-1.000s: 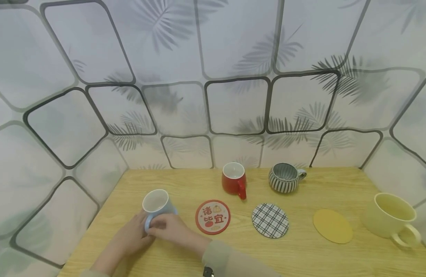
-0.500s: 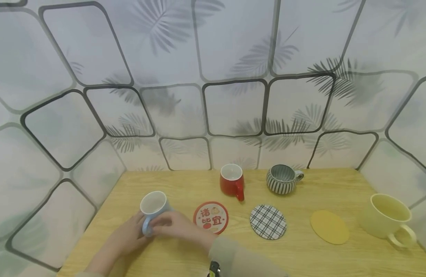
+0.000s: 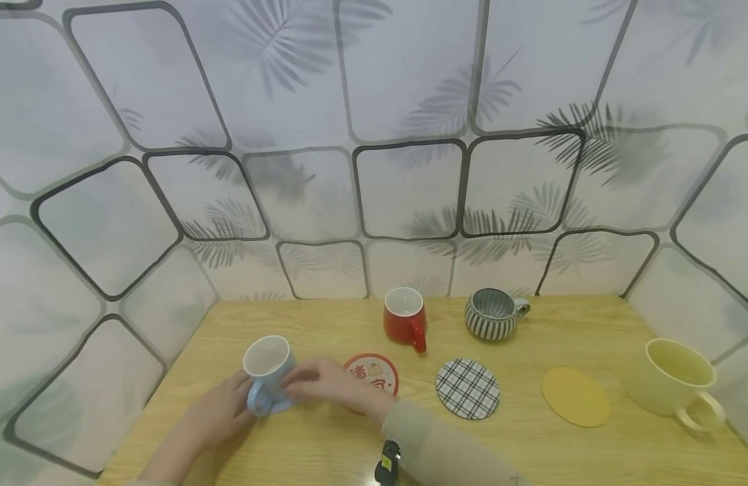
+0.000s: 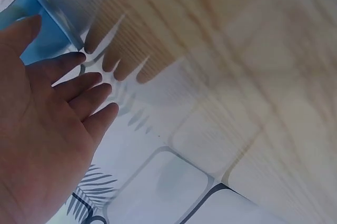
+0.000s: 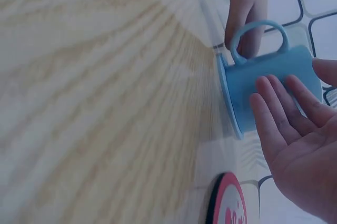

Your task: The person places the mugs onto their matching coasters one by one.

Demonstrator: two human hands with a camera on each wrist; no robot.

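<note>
A light blue mug stands upright on a flat blue disc, its handle facing the person. My left hand is at the mug's left side. In the left wrist view the fingers of that hand are loosely extended, palm showing, with the mug just beyond the thumb. At the mug's right side is my right hand. The right wrist view shows this hand with fairly straight fingers reaching over the mug wall, thumb apart from them.
A red mug and a striped grey cup stand along the back. In front lie a red-rimmed round coaster, partly behind the right hand, a plaid coaster and a yellow coaster. A yellow mug stands far right.
My right hand has come off the blue mug's handle and shifted right to the mug's side. The handle now points more toward the person. My left hand has hardly moved.
</note>
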